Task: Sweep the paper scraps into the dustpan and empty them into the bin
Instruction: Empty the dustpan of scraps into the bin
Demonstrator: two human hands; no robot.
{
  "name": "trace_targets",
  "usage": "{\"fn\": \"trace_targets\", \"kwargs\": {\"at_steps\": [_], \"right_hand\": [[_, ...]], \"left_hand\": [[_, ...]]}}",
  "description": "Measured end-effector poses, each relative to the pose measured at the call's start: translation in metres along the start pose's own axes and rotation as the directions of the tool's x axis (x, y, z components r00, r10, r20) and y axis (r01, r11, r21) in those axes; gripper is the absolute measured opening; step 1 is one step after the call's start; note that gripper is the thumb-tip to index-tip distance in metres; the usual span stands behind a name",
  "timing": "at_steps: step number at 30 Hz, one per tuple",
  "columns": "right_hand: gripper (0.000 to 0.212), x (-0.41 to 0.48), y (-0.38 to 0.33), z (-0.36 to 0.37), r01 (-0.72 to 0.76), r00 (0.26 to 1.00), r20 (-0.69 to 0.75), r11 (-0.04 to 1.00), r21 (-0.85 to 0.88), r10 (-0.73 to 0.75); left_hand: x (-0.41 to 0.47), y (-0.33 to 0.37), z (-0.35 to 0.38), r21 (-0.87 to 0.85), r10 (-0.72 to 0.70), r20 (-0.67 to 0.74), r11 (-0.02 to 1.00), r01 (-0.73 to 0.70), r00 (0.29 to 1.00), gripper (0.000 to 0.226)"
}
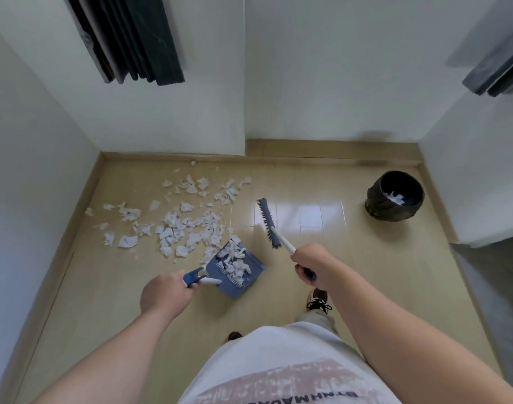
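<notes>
Standing over a tan floor, both hands are busy: left hand is wrapped tight around the blue dustpan handle, right hand is closed around the handle of a blue hand brush. The pan is already partly loaded with white paper scraps, but most of them are scattered ahead and to the left near the wall. A black bin sits well apart on the right, looks like some paper inside it.
</notes>
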State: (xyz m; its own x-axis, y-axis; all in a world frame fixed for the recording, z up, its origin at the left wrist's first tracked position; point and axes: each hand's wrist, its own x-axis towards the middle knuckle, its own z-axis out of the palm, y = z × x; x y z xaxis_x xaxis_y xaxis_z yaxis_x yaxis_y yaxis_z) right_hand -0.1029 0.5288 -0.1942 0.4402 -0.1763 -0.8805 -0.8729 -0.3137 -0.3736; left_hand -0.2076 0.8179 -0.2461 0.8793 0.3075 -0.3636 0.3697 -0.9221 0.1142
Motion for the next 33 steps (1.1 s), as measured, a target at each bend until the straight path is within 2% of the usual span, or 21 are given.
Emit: {"fn": "trace_targets", "kwargs": {"at_steps": [10,14,20,23,26,33], "right_hand": [[0.015,-0.007,-0.022,-0.082,0.096,0.995,-0.055,0.943,0.318,-0.083],[0.011,-0.007,-0.031,-0.127,0.172,0.983,-0.118,0.916,0.363,-0.138],[0.011,-0.003,-0.043,-0.203,0.268,0.959,-0.203,0.868,0.419,-0.198],[0.007,0.005,-0.049,-0.238,0.292,0.947,-0.255,0.850,0.439,-0.194],[0.013,0.017,-0.053,-0.274,0.300,0.939,-0.300,0.834,0.462,-0.172],[0.012,0.041,-0.057,-0.356,0.308,0.932,-0.334,0.794,0.525,-0.140]], "left_hand": [[0.047,0.117,-0.074,0.080,0.192,-0.101,0.980,-0.184,0.976,0.035],[0.071,0.173,-0.101,0.094,0.272,-0.133,0.961,-0.261,0.953,0.037],[0.100,0.270,-0.141,0.229,0.444,-0.179,0.887,-0.401,0.878,0.041],[0.111,0.320,-0.155,0.274,0.517,-0.176,0.843,-0.463,0.838,0.041],[0.121,0.375,-0.166,0.303,0.580,-0.179,0.801,-0.517,0.795,0.037],[0.140,0.493,-0.183,0.306,0.642,-0.192,0.758,-0.576,0.742,0.036]]}}
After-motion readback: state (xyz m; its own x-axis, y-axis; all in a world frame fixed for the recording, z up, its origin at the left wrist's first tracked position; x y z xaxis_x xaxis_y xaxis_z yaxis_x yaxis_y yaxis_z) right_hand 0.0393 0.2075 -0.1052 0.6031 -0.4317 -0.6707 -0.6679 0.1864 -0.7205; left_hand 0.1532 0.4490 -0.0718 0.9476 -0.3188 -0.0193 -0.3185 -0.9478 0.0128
